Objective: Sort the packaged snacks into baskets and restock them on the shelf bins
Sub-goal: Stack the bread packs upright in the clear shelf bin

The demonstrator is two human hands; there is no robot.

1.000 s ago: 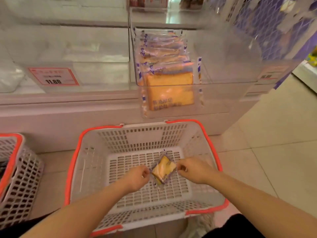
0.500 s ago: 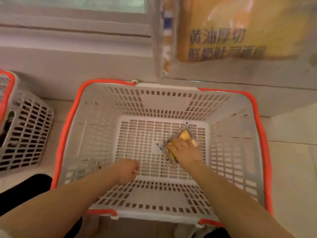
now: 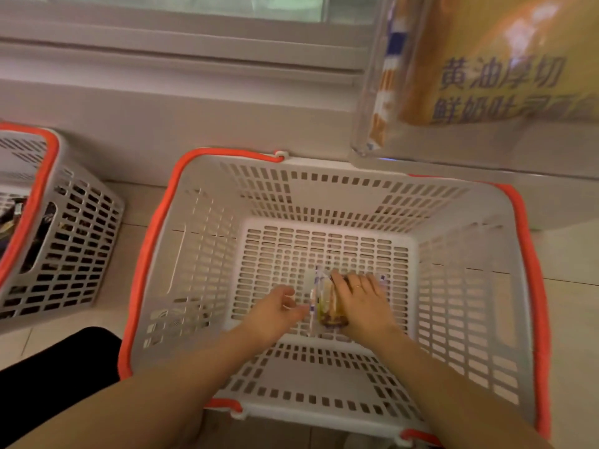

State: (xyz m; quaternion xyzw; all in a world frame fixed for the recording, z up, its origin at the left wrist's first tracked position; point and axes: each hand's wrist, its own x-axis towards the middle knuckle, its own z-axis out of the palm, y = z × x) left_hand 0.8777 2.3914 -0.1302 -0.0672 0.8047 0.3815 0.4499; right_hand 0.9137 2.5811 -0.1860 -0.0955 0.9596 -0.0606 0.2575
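Note:
A white plastic basket (image 3: 201, 254) with an orange rim stands on the floor below me. On its slotted bottom lies one clear-wrapped snack packet (image 3: 325, 307) with a yellow cake inside. My right hand (image 3: 363, 303) lies over the packet's right side, its fingers curled on the wrapper. Just left of the packet is my left hand (image 3: 275, 309), its fingers loosely bent at the wrapper's edge and gripping nothing. The hand hides most of the packet.
A second white basket (image 3: 74, 241) with dark packets inside stands at the left. A clear shelf bin (image 3: 486, 76) of yellow bread packets juts out above the basket's far right corner. The shelf base runs along behind. Tiled floor lies at the right.
The view dropped from the shelf toward the basket. The packet went from being held between both hands down to the basket bottom. My left hand came off it, then moved back beside it.

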